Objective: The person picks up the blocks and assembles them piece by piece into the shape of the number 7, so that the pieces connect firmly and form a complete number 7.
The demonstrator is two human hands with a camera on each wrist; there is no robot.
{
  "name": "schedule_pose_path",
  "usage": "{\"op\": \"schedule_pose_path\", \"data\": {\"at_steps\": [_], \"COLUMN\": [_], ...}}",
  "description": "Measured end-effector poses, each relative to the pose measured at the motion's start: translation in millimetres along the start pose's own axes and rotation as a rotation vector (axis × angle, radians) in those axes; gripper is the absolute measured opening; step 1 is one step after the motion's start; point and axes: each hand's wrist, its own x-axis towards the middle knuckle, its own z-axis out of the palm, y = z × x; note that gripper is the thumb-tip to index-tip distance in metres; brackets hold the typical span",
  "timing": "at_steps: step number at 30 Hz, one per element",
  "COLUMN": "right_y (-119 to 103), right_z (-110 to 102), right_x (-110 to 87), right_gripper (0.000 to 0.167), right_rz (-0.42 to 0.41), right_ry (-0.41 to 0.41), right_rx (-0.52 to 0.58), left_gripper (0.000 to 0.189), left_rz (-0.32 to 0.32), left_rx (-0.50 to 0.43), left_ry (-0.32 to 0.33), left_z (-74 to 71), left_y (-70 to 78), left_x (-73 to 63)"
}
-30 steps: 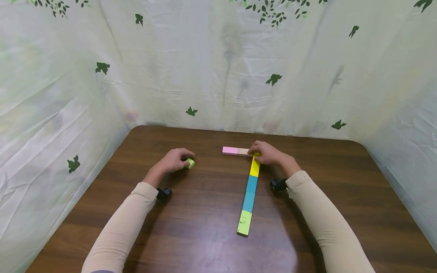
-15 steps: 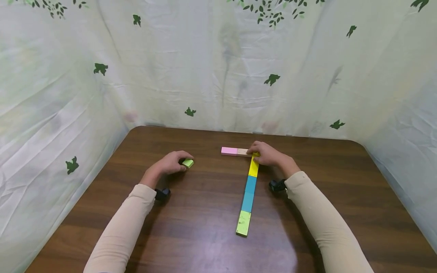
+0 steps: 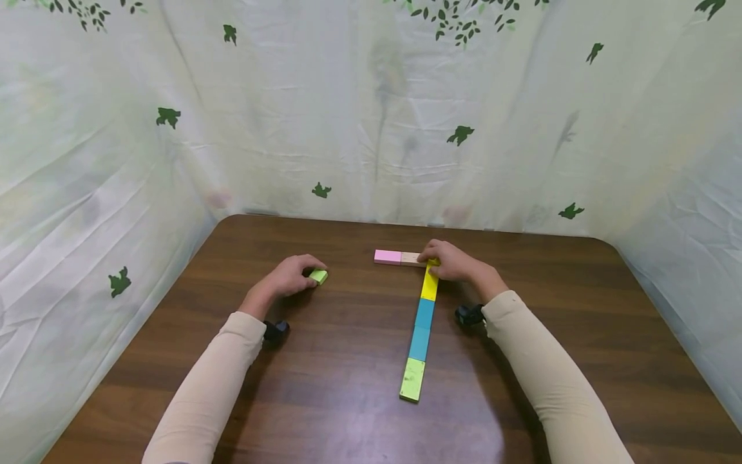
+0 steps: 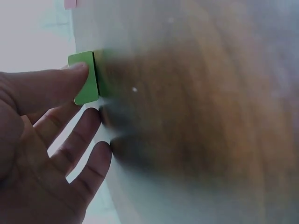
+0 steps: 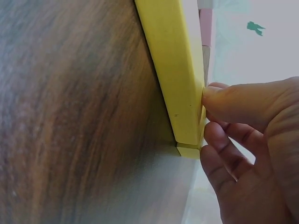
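Note:
My left hand pinches a small lime-green block at the table's left-centre. In the left wrist view the thumb lies across the block's face and the other fingers are behind and below it. On the right, my right hand pinches yellow block material at the far corner of an L-shaped row. In the right wrist view its thumb presses near the end of a long yellow block, with a small yellow piece just past that end. Fingers partly hide this corner.
From the yellow block, two blue blocks and a lime-green block run towards me. A pale wooden block and a pink block extend left from the corner. A pale curtain hangs behind the brown table.
My left fingers have shifted around the lime-green block, so more of its top shows, and it has turned slightly. My right hand and the row stay put; the view shifts a little.

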Motion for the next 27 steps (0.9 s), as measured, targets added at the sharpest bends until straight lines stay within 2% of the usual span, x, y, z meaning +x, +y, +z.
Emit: {"op": "schedule_pose_path", "data": {"at_steps": [8,14,23,27], "right_y": [-1.6,-3.8,-2.2,-2.0], "right_z": [1.2,-1.0,-1.9,-1.8], "right_x": [0.8,0.3,0.0,0.0], "right_gripper": [0.038,0.039,0.038,0.038], "right_rz": [-0.012,-0.009,0.014,0.03], "right_ry": [-0.002,-0.002,-0.006,-0.004], "right_rx": [-0.002,0.002,0.018,0.022], "left_gripper": [0.037,0.036,0.038,0.039], "left_rz": [-0.032,-0.028,-0.096,-0.106], "left_rx": [-0.008,-0.007,-0.095,-0.115], "left_ry": [-0.007,0.048,0.079,0.094], "left_z": [-1.8,-1.1,2.2,3.5], "left_y": [-0.6,-1.3,-6.2,-6.0], "left_x": [-0.9,-0.5,5.1,6.9]}}
